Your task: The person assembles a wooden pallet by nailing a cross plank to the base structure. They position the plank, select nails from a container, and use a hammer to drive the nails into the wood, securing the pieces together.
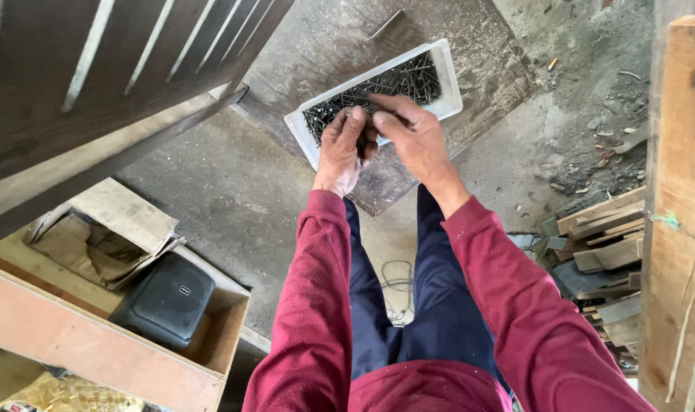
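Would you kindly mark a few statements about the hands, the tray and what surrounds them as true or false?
1. The white tray holds dark nails. True.
2. Both hands are over the tray. True: the left hand and right hand meet at its near edge.
3. The person wears blue sleeves. False: the sleeves are dark red.
4. The black speaker lies inside the tray. False: it sits in a wooden box to the person's left.
5. The tray sits on a table. False: it rests on a flat board on the ground.
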